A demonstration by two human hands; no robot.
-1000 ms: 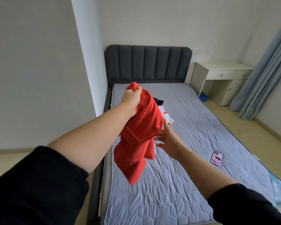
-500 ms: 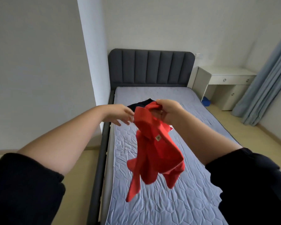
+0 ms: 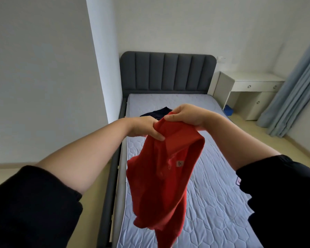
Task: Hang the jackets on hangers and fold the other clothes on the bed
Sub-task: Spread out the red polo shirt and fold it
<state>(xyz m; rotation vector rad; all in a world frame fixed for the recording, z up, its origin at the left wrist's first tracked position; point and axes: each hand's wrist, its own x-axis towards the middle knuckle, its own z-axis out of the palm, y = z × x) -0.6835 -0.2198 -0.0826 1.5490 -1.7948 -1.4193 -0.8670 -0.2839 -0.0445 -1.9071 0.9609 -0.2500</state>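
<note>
Bed (image 3: 213,203) below, dark garment (image 3: 156,113) near headboard. Left hand (image 3: 143,127) and right hand (image 3: 186,115) both pinch red shirt (image 3: 161,185) at its top edge, fingers curled; shirt hangs free.

We hold a red shirt (image 3: 161,185) up over the bed (image 3: 213,203), our left hand (image 3: 143,128) and right hand (image 3: 186,114) gripping its top edge close together by the collar. The cloth hangs crumpled and unfolded below our grip, a small square label (image 3: 179,163) showing on its front, its lower end running out of the bottom of the view. Beyond it a dark navy garment (image 3: 157,113) lies on the bed's grey-blue quilted top, toward the dark grey padded headboard (image 3: 168,72), partly hidden by our hands.
</note>
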